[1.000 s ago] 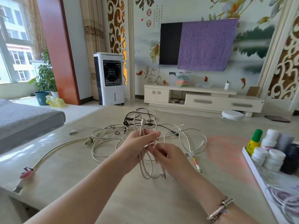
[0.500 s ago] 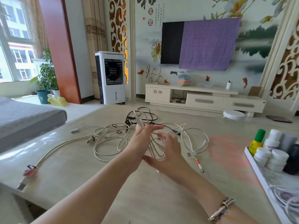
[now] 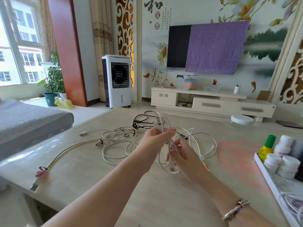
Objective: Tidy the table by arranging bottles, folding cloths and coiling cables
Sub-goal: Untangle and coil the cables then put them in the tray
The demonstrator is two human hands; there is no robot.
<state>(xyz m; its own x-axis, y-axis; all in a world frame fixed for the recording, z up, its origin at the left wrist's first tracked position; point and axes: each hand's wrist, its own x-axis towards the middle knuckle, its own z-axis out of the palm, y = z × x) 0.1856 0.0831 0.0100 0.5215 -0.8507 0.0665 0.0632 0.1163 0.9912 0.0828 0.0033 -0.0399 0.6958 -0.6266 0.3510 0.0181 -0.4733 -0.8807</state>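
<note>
Nearest, the right hand (image 3: 182, 154) pinched the white cable (image 3: 170, 145) near its plug end, w/ loops hanging below. The left hand (image 3: 157, 136), just above & beyond, gripped the same cable's upper loops, so the bundle's long axis ran roughly vertical betw. both hands. Further back, the loose cable tangle (image 3: 124, 136) lay on the bench (image 3: 98, 177).

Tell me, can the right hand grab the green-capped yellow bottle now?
Probably not right away: the right hand is busy pinching the white cable. Otherwise the table looks open toward the yellow bottle in the tray.
</note>
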